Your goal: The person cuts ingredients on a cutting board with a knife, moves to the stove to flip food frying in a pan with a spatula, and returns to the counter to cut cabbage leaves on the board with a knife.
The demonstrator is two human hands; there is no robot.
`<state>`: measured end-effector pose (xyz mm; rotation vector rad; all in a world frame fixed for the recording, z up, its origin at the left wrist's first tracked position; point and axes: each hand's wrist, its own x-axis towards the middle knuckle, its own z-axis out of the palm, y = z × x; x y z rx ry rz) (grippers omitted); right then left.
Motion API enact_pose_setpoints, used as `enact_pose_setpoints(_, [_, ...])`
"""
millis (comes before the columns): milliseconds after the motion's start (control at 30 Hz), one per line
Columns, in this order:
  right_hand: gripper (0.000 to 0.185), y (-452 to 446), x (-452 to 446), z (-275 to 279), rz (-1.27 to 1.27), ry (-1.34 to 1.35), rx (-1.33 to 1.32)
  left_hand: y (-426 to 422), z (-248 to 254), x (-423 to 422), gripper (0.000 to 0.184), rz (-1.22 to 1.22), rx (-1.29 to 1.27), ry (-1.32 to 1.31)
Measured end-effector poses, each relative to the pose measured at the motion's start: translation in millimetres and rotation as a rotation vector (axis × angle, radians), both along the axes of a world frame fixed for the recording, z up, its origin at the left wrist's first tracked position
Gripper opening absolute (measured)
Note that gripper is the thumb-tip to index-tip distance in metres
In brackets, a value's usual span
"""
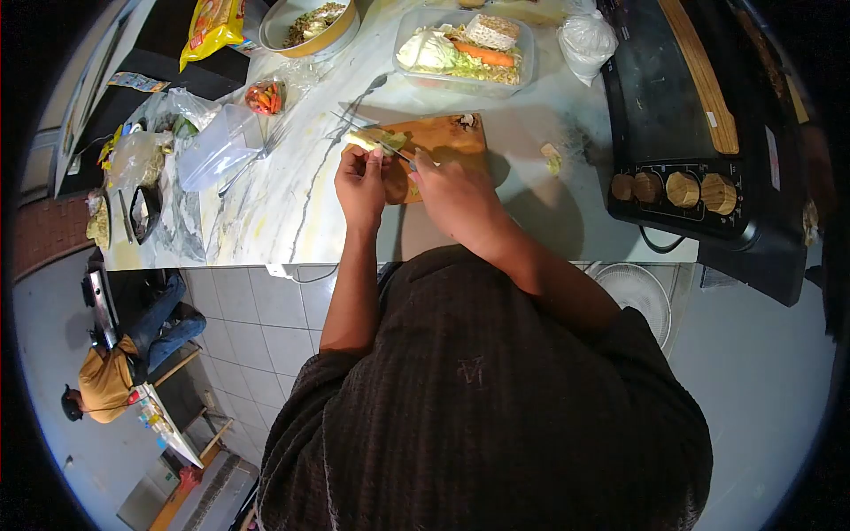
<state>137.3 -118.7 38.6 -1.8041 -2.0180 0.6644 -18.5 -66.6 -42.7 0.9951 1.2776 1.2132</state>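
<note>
Over a wooden cutting board (456, 142) on the marble counter, my left hand (361, 180) is closed on a pale green vegetable piece (361, 140) at the board's left edge. My right hand (452, 190) grips a knife (390, 148), whose blade points up and left across the vegetable. Green bits (394, 140) show beside the blade. A small dark-and-white scrap (467, 120) lies at the board's top right corner. Behind the board stands a clear plastic container (416, 84) with cabbage (431, 50), a carrot (484, 55) and a pale ridged block (492, 32).
A stove (664, 97) stands at the right, near a vegetable scrap (552, 159) and a white bag (586, 44). To the left are an empty-looking clear box (221, 146), chillies (264, 97), a fork and a bowl (345, 31). Another person (106, 385) sits at lower left.
</note>
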Motion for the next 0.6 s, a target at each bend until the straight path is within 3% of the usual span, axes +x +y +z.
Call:
enact_pose_setpoints(167, [0.025,2,1,-5,-0.013,0.004,-0.017,3,1,-2,0.012,-0.024,0.01,0.075])
enact_pose_setpoints(267, [0.026,1,1,-7,-0.003,-0.024,-0.028,3,-5,-5,0.012,-0.006,0.009,0.032])
enact_pose_setpoints(433, [0.028,4,-2,-12,-0.03,0.009,-0.013,8,-8,-10,0.011,0.023,-0.204,-0.157])
enact_pose_setpoints(600, [0.028,7,-3,-15,-0.005,0.021,-0.011,7,4,-4,0.015,0.064,-0.165,-0.176])
